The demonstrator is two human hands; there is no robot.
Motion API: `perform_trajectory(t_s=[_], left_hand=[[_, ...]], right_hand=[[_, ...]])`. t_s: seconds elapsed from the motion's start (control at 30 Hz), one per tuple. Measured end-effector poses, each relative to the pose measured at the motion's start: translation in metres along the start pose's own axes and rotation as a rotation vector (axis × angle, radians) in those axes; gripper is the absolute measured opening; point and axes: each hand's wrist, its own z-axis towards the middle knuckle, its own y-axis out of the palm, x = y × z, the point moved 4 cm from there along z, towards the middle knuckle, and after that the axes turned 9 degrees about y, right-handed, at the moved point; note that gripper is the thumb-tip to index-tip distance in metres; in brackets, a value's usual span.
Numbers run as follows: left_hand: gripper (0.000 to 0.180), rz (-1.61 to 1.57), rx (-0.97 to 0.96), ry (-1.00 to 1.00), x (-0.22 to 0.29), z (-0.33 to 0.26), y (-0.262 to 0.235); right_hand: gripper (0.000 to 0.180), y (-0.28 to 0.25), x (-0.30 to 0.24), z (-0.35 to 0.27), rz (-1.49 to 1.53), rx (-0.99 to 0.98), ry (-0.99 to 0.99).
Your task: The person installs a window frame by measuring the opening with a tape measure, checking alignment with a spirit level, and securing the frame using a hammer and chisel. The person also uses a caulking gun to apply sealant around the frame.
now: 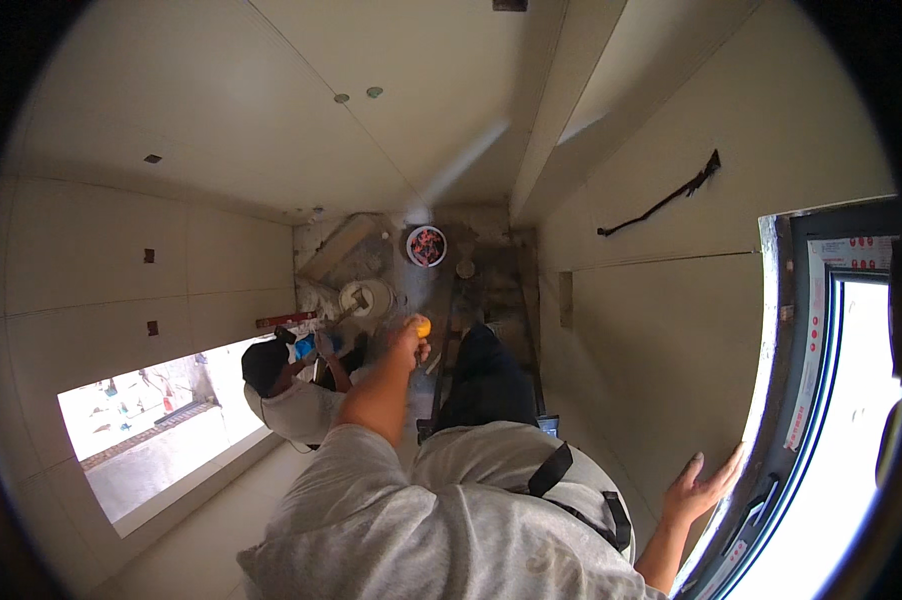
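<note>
I look straight down from high up over my grey shirt and dark trousers (486, 380). My left hand (409, 340) is stretched downward, closed on a small yellow-orange object (423, 326); what it is I cannot tell. My right hand (706, 485) rests with spread fingers flat against the pale wall, just beside the dark window frame (786, 400), and holds nothing. Below my left arm stands another person in a black cap (264, 362) and pale shirt, raising a blue object (305, 347) in gloved hands.
On the rough grey floor far below stand a white bucket (366, 298) and a round tub with red contents (426, 245). Ladder rails (451, 330) run down beside my legs. A window opening (141, 430) is at the left, and a black strap (661, 203) hangs on the right wall.
</note>
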Motion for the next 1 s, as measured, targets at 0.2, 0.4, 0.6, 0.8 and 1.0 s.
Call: perform_trajectory(t_s=[0.2,0.4,0.6,0.8,1.0], left_hand=[[0.105,-0.049,0.238,-0.106,0.111,-0.009,-0.061],[0.093,0.146,0.15,-0.09,0.083,-0.009,-0.088],[0.052,0.492,0.074,-0.07,-0.011,-0.024,-0.063],[0.052,0.763,-0.136,-0.091,-0.03,0.004,-0.029],[0.047,0.742,-0.125,0.15,0.067,0.016,0.04]], right_hand=[[0.077,0.002,0.005,-0.001,0.015,0.011,0.002],[0.075,0.003,0.006,-0.001,-0.004,0.022,-0.005],[0.073,0.012,0.017,-0.002,0.01,0.01,0.034],[0.074,0.005,0.006,0.002,0.0,0.005,0.063],[0.072,0.003,0.006,-0.004,0.064,-0.011,0.149]])
